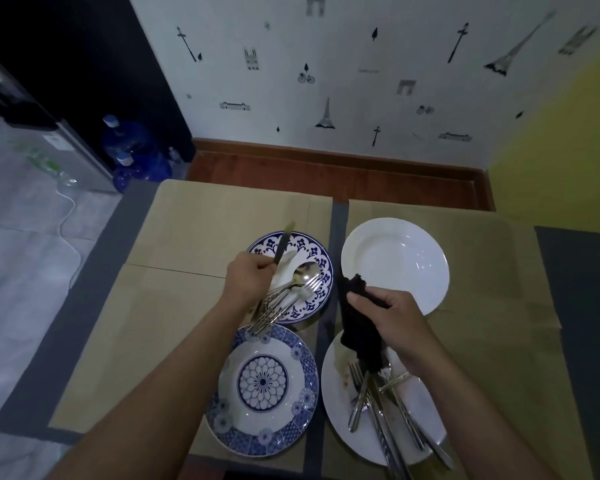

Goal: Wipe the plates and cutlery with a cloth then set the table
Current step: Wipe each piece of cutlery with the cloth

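Our left hand grips a slim steel table knife by the handle. Its blade points away from us over the far blue-and-white patterned plate, which holds a spoon and forks. To its right, apart from it, our right hand clutches a crumpled dark cloth above the near white plate, stained and piled with cutlery. We judge the cloth must cross leftward to run along the blade. The tan-covered table meets patterned wallpaper, and blue water bottles stand on the floor.
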`<action>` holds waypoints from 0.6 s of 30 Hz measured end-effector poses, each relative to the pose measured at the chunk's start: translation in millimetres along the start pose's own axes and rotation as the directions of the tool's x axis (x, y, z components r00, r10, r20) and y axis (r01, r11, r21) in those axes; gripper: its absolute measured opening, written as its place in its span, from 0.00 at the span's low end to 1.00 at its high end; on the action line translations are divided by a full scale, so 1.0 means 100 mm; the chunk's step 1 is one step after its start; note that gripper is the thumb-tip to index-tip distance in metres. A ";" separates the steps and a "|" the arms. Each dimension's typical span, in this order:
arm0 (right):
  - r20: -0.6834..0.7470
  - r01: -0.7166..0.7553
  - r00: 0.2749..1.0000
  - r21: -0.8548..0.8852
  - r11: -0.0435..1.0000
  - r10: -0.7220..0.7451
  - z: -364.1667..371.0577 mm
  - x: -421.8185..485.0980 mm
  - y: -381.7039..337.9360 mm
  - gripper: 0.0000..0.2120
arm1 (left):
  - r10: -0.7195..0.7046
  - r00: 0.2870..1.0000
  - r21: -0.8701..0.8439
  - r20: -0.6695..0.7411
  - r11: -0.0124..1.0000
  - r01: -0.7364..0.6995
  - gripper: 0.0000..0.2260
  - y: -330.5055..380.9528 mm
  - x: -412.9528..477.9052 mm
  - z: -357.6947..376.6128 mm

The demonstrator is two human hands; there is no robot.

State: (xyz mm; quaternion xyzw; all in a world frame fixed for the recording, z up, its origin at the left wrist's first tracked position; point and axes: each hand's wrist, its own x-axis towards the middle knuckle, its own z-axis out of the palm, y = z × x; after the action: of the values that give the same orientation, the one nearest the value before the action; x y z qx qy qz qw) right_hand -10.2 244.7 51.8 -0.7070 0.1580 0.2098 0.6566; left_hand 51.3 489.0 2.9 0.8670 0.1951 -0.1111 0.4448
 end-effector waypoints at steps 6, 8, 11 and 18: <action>-0.051 -0.007 0.999 0.074 0.997 0.010 -0.04 0.05 -0.06 0.06 | 0.058 0.991 0.343 0.124 0.934 -0.097 0.15 -0.31 0.23 0.10; -0.050 -0.001 0.999 0.086 0.996 0.005 -0.05 0.07 -0.05 0.06 | 0.046 0.992 0.357 0.117 0.930 -0.085 0.11 -0.36 0.28 0.12; -0.046 -0.010 0.999 0.123 0.992 0.015 -0.07 0.09 -0.07 0.06 | 0.098 0.989 0.423 0.110 0.896 -0.136 0.11 -0.34 0.30 0.13; -0.053 -0.025 0.998 0.139 0.990 0.032 -0.15 0.10 -0.09 0.06 | 0.186 0.978 0.464 0.091 0.861 -0.207 0.10 -0.41 0.31 0.14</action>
State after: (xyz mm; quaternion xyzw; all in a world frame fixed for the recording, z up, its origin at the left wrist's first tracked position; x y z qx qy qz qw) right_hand 4.2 231.4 55.6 -0.6630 0.2003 0.1883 0.6963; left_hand 60.6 506.8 -46.7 0.9617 0.0631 -0.1278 0.2340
